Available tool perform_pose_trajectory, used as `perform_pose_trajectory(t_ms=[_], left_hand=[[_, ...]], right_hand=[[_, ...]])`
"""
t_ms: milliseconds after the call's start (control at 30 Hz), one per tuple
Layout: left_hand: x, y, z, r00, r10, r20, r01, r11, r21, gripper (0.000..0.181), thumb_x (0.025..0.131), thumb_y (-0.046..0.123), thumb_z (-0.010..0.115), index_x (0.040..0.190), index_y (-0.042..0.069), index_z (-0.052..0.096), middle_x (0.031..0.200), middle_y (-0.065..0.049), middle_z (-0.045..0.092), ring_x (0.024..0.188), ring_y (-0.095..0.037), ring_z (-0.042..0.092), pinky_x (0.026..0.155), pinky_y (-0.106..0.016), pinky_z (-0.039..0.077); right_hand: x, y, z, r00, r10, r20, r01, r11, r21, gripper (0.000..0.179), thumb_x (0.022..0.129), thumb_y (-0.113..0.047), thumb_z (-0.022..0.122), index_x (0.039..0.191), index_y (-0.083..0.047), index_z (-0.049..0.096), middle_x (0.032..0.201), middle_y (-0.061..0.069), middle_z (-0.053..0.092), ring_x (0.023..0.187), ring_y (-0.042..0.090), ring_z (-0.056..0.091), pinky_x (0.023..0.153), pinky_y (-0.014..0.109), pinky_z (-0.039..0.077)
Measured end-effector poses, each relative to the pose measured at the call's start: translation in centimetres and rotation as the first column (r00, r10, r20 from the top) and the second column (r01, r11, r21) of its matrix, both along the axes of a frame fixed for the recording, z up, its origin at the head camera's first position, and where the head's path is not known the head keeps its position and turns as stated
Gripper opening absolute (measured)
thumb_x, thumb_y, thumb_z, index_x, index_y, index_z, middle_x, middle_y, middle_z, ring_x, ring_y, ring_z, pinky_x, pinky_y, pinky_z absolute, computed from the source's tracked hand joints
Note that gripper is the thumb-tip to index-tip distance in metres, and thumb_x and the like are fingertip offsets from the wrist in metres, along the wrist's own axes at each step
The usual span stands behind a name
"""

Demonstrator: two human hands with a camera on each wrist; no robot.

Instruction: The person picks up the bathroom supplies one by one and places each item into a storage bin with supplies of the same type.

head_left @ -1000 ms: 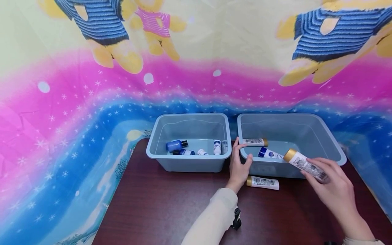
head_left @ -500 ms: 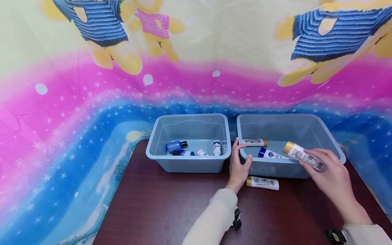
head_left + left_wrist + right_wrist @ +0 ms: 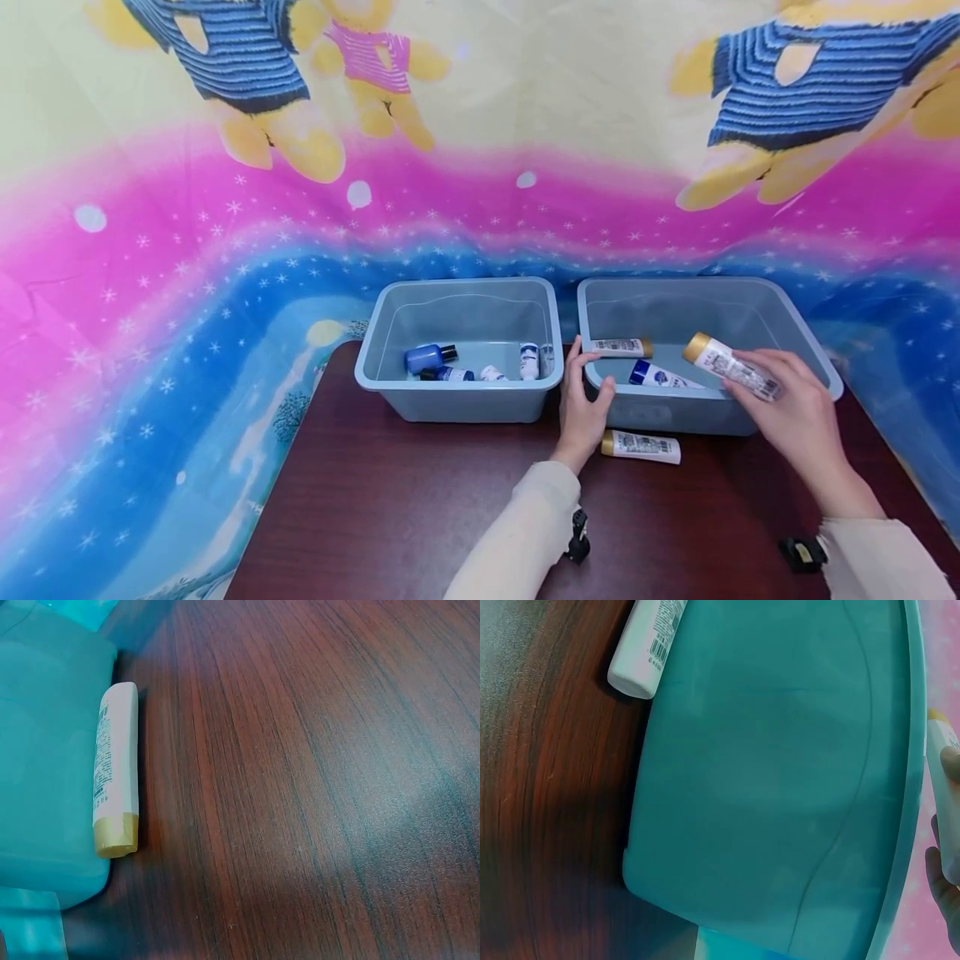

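Observation:
My right hand (image 3: 787, 404) grips a white tube with a gold cap (image 3: 726, 366) and holds it tilted over the front rim of the right grey tub (image 3: 817, 358). That tub holds a gold-capped tube (image 3: 619, 347) and a blue-capped tube (image 3: 660, 377). My left hand (image 3: 583, 400) grips the tub's front left corner, thumb inside the rim. Another gold-capped tube (image 3: 641, 446) (image 3: 115, 778) lies on the dark wooden table (image 3: 420, 508) against the tub's front wall. In the right wrist view the held tube (image 3: 946, 769) shows at the right edge beside the tub's wall (image 3: 780, 780).
The left grey tub (image 3: 382, 342) holds a blue bottle (image 3: 429, 357) and several small blue-and-white bottles. A bright cartoon cloth (image 3: 225, 208) hangs behind and drapes past the table's left and right edges. Bare wood lies in front of both tubs.
My right hand has carried the gold-capped tube up and to the left, from in front of the right tub to over its front rim. The left hand has stayed on the corner.

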State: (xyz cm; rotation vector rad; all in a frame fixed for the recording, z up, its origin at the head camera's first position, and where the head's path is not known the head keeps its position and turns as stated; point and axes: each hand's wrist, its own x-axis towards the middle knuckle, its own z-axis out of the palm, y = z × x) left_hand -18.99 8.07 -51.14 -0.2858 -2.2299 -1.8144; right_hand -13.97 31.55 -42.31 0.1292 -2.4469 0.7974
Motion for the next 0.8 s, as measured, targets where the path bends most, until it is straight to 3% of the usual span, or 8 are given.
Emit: perform_pose_trajectory(t_ms=[133, 333, 500, 800], left_hand=[[0.0, -0.1, 0.0, 1.000, -0.003, -0.005, 0.003, 1.000, 0.003, 0.034, 0.091, 0.034, 0.052, 0.124, 0.038, 0.042, 0.153, 0.013, 0.016, 0.137, -0.008, 0.017, 0.104, -0.048, 0.028], [0.1, -0.2, 0.1, 1.000, -0.004, -0.001, 0.004, 1.000, -0.001, 0.034, 0.092, 0.035, 0.051, 0.124, 0.039, 0.042, 0.152, 0.017, 0.015, 0.138, -0.008, 0.017, 0.104, -0.048, 0.028], [0.1, -0.2, 0.1, 1.000, -0.002, 0.001, 0.002, 1.000, -0.004, 0.034, 0.092, 0.036, 0.051, 0.125, 0.039, 0.041, 0.151, 0.020, 0.013, 0.138, -0.008, 0.017, 0.103, -0.048, 0.029], [0.0, -0.2, 0.1, 1.000, -0.010, 0.010, 0.010, 1.000, -0.001, 0.035, 0.092, 0.033, 0.052, 0.124, 0.040, 0.041, 0.150, 0.024, 0.012, 0.138, -0.007, 0.016, 0.104, -0.048, 0.028]], right_hand=[[-0.6, 0.0, -0.1, 0.999, -0.013, 0.032, 0.013, 1.000, -0.007, 0.046, 0.071, -0.012, 0.080, 0.115, -0.012, 0.066, 0.113, 0.009, 0.057, 0.093, 0.008, 0.044, 0.067, 0.003, 0.031], [-1.3, 0.2, -0.3, 0.997, -0.017, 0.075, 0.018, 1.000, -0.016, 0.044, 0.074, -0.016, 0.078, 0.116, -0.010, 0.065, 0.113, 0.011, 0.056, 0.093, 0.027, 0.050, 0.063, 0.005, 0.032], [-1.9, 0.4, -0.3, 0.994, -0.019, 0.110, 0.018, 1.000, 0.008, 0.043, 0.076, -0.018, 0.077, 0.116, -0.009, 0.064, 0.115, 0.013, 0.054, 0.095, 0.032, 0.051, 0.060, 0.008, 0.032], [-3.4, 1.0, -0.4, 0.987, -0.026, 0.159, 0.017, 0.998, 0.058, 0.044, 0.077, -0.019, 0.076, 0.117, -0.008, 0.063, 0.115, 0.016, 0.053, 0.096, 0.035, 0.050, 0.061, 0.039, 0.043]])
